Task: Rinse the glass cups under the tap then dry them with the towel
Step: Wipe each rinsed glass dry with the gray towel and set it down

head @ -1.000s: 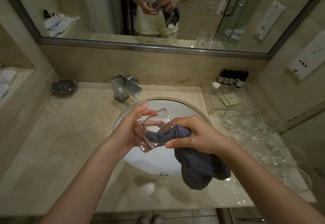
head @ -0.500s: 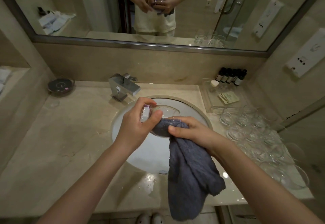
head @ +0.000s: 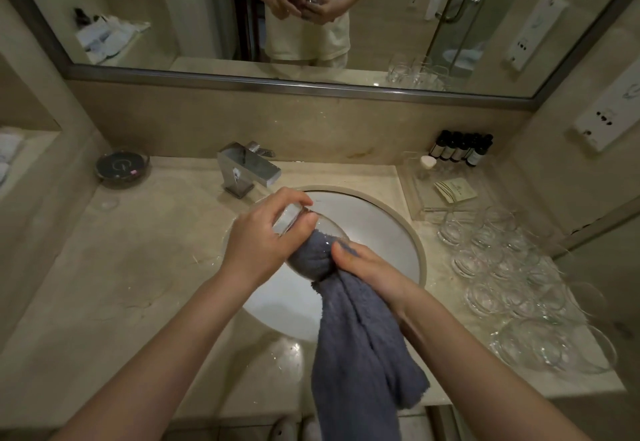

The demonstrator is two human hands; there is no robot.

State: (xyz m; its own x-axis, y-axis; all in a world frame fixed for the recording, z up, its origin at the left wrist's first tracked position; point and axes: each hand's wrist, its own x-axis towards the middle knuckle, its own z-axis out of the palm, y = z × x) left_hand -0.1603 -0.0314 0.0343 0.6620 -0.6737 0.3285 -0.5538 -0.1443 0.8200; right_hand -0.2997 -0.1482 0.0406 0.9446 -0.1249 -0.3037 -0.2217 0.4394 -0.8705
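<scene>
My left hand (head: 258,238) grips the glass cup (head: 304,239) by its base end, fingers curled round it, holding it tipped on its side over the sink (head: 391,232); my right hand (head: 367,267) pinches the grey towel (head: 360,343) at the cup's mouth, thumb pressed on the cloth. A second ago only a wad of towel sat in the opening and the cup lay more open toward me; now the cloth fills the bowl of the glass, and the loose end hangs long past the counter edge (head: 173,319); so I judge the inside is being wiped, and the outside is yet to do. The tap (head: 247,170) stands behind, no water visible; other glass cups (head: 502,260) cluster on the counter to my right, near the sink.
</scene>
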